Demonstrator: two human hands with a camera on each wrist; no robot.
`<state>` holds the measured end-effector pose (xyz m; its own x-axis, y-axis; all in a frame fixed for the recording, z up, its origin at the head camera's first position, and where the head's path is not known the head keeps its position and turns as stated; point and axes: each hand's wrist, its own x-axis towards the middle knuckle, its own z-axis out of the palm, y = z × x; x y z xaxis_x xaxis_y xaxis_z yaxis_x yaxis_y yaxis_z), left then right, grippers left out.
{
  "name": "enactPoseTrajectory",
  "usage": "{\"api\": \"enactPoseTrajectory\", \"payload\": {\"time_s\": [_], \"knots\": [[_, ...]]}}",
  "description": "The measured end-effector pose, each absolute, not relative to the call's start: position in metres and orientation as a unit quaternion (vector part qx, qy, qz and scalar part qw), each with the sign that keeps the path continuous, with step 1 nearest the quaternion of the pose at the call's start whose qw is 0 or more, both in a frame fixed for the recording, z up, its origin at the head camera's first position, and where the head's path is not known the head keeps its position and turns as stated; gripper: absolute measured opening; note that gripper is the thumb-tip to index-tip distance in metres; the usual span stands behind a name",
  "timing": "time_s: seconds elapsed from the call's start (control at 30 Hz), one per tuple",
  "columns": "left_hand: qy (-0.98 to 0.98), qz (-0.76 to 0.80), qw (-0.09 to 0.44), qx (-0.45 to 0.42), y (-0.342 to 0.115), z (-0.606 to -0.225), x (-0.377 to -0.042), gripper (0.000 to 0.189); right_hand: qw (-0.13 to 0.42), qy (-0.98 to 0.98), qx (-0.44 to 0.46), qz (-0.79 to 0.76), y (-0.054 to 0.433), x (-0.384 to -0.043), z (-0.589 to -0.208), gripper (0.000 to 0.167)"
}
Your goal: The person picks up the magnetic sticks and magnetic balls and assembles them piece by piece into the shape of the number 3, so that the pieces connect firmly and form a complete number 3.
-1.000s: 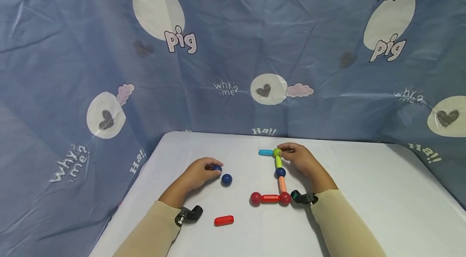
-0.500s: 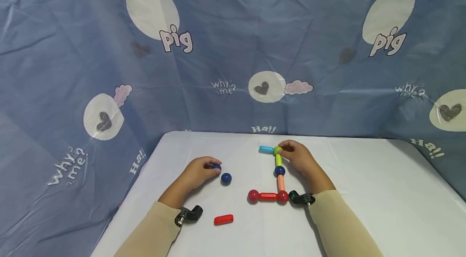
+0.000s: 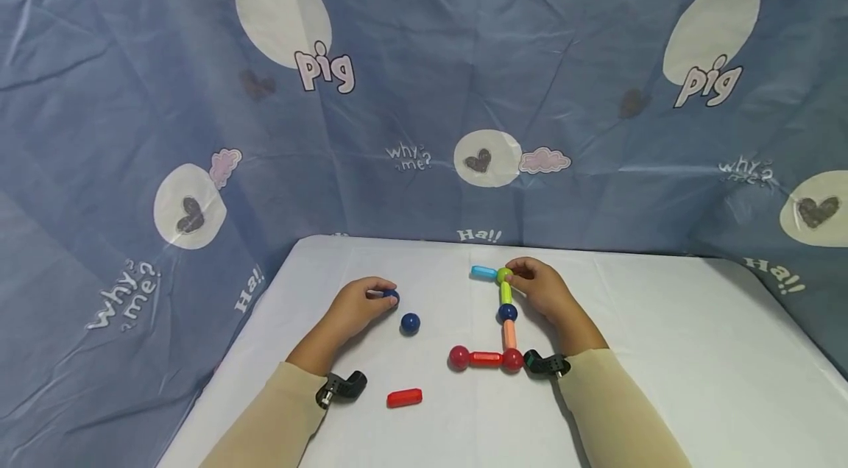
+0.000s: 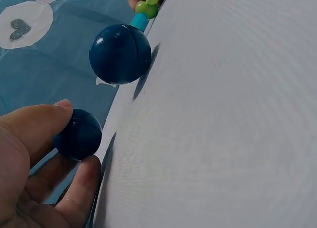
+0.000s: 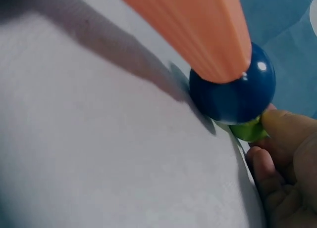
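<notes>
My left hand (image 3: 354, 308) pinches a blue ball (image 4: 80, 135) between thumb and fingers, at the left of the white table. A second blue ball (image 3: 410, 324) lies just to its right, apart from the hand. My right hand (image 3: 545, 296) pinches the green ball (image 3: 502, 275) at the far corner of a joined chain. From that ball a light-blue rod (image 3: 483, 272) points left, and a lime-green rod (image 3: 506, 293) runs nearer to a blue ball (image 3: 508, 313). An orange rod (image 5: 203, 35) links this to a red ball (image 3: 512, 360).
A red rod (image 3: 486, 359) joins that corner to another red ball (image 3: 459, 357). One loose red rod (image 3: 404, 398) lies at the front, between the forearms. The white table (image 3: 662, 350) meets a blue printed curtain (image 3: 411, 71) behind it.
The left hand has shifted slightly away from me with its blue ball, widening the gap to the second one. The chain's near end has moved a little left while the right hand keeps its hold.
</notes>
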<state>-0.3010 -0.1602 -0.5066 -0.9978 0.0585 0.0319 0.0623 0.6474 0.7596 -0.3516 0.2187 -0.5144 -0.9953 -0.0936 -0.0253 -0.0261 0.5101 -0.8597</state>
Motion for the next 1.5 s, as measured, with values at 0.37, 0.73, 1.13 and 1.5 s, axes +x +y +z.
{"api": "enactPoseTrajectory", "payload": {"time_s": [0.37, 0.73, 1.13, 1.5], "knots": [[-0.905, -0.423, -0.015, -0.047, -0.136, -0.488, -0.326, 0.024, 0.043, 0.87, -0.044, -0.489, 0.221, -0.352, -0.509, 0.029], [-0.892, -0.446, -0.059, -0.043, -0.081, -0.482, -0.359, 0.024, 0.05, 0.871, -0.036, -0.487, 0.222, -0.349, -0.525, 0.028], [-0.894, -0.443, -0.055, -0.038, -0.029, -0.479, -0.38, 0.024, 0.033, 0.869, -0.059, -0.489, 0.221, -0.353, -0.52, 0.026], [-0.904, -0.425, -0.02, -0.038, -0.014, -0.481, -0.378, 0.022, 0.026, 0.871, -0.06, -0.486, 0.224, -0.355, -0.522, 0.027]]}}
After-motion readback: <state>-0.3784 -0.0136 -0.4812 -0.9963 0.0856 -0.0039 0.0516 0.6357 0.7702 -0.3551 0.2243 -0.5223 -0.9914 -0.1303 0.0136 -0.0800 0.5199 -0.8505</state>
